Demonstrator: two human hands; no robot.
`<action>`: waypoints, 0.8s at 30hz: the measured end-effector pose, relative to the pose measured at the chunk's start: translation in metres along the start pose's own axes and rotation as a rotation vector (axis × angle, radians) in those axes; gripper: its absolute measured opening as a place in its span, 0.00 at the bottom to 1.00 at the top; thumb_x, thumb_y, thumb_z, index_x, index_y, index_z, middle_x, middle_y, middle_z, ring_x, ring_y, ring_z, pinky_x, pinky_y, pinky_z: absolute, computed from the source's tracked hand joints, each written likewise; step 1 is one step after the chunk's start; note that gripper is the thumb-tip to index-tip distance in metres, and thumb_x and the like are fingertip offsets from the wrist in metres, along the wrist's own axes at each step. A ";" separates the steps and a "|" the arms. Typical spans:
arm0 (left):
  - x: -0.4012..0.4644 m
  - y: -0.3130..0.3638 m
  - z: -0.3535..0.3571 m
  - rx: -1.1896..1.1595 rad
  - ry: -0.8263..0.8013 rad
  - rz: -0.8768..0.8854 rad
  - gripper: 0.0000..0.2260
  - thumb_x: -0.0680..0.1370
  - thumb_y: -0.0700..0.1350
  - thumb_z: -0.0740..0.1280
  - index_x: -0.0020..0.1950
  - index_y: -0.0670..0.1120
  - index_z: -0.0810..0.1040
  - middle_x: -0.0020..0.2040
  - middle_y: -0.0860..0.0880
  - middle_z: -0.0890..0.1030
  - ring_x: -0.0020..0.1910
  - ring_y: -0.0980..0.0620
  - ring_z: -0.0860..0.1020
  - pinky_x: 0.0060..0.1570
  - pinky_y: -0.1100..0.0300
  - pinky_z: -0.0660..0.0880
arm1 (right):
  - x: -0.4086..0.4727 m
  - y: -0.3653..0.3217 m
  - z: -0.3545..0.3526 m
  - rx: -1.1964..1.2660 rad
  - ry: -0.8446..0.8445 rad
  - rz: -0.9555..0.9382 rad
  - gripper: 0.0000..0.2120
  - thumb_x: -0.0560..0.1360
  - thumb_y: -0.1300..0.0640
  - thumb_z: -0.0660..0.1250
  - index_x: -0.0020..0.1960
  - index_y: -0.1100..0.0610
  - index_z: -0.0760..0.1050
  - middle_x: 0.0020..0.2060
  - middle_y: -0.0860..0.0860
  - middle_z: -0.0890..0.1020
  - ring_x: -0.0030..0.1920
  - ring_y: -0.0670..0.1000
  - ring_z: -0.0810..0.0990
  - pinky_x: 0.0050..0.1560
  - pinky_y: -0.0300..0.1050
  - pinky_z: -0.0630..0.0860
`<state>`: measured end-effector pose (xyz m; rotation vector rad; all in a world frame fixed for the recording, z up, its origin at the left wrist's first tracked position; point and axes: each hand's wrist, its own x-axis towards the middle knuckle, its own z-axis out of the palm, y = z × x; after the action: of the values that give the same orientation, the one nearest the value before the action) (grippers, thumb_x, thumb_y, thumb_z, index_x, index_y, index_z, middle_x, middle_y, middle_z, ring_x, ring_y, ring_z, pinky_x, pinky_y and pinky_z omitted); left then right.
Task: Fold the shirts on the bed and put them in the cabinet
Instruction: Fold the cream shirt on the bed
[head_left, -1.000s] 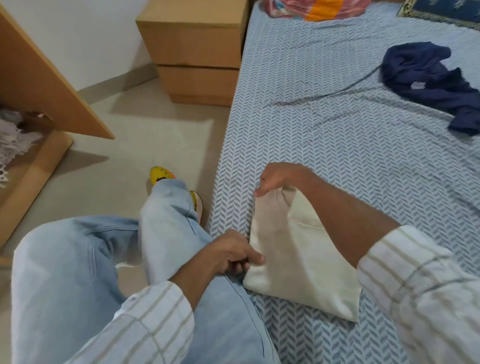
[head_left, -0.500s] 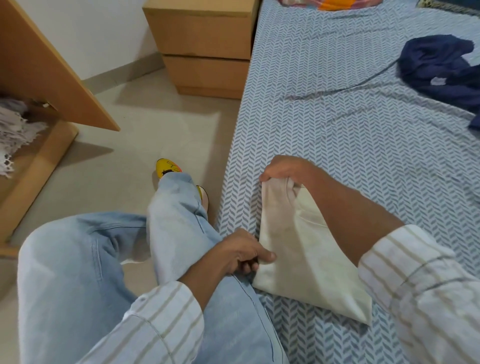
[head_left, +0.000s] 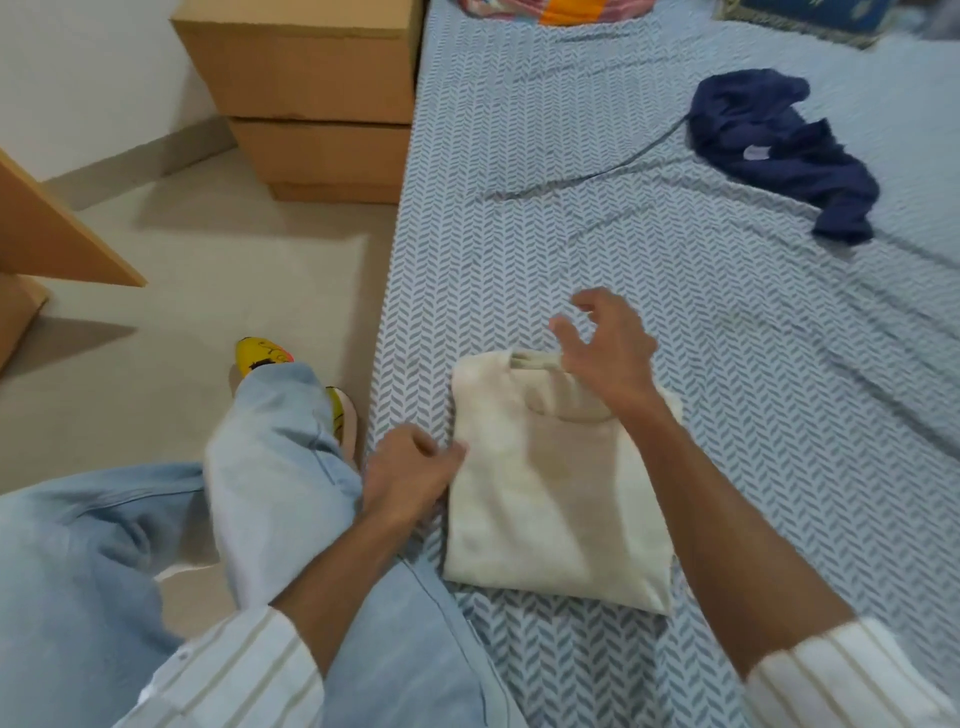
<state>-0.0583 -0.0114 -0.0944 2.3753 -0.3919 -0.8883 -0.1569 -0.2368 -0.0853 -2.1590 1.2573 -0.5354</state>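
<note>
A cream shirt (head_left: 550, 499), folded into a small rectangle, lies flat near the left edge of the bed (head_left: 571, 208). My left hand (head_left: 410, 473) rests at the shirt's left edge, thumb touching the cloth and fingers curled; whether it pinches the edge is hidden. My right hand (head_left: 605, 345) hovers over the shirt's far end with fingers spread, holding nothing. A crumpled navy shirt (head_left: 779, 150) lies unfolded farther back on the right. The cabinet's wooden door (head_left: 57, 239) shows at the far left.
A wooden two-drawer nightstand (head_left: 311, 93) stands by the bed's head on the left. Colourful bedding (head_left: 561, 8) and a blue pillow (head_left: 810, 10) lie at the top. My jeans-clad leg and yellow slipper (head_left: 260, 353) stand on the beige floor beside the bed.
My right hand let go of the cream shirt's far corner and lifted with fingers spread. The raised fold now lies flat. The camera has shifted.
</note>
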 end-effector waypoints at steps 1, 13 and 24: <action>0.002 0.008 0.002 0.063 0.061 0.082 0.13 0.75 0.57 0.71 0.47 0.48 0.76 0.39 0.49 0.82 0.40 0.48 0.80 0.44 0.54 0.77 | -0.012 0.024 -0.017 0.021 0.100 0.063 0.17 0.75 0.44 0.68 0.60 0.51 0.76 0.57 0.49 0.80 0.59 0.54 0.79 0.64 0.61 0.71; 0.031 0.177 0.114 0.629 -0.279 0.981 0.12 0.81 0.49 0.63 0.64 0.53 0.78 0.62 0.52 0.81 0.66 0.48 0.74 0.65 0.46 0.61 | -0.117 0.136 -0.078 0.410 -0.215 0.489 0.07 0.75 0.52 0.74 0.41 0.54 0.85 0.34 0.48 0.86 0.30 0.39 0.78 0.35 0.35 0.71; 0.063 0.205 0.162 0.751 -0.272 0.805 0.05 0.79 0.45 0.65 0.43 0.52 0.75 0.48 0.52 0.80 0.61 0.46 0.72 0.60 0.43 0.61 | -0.119 0.150 -0.065 0.423 -0.227 0.422 0.12 0.76 0.51 0.73 0.38 0.57 0.78 0.36 0.57 0.82 0.40 0.55 0.81 0.47 0.35 0.73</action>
<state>-0.1358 -0.2680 -0.1032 2.3131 -1.8992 -0.7215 -0.3496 -0.2088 -0.1408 -1.5060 1.2878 -0.3289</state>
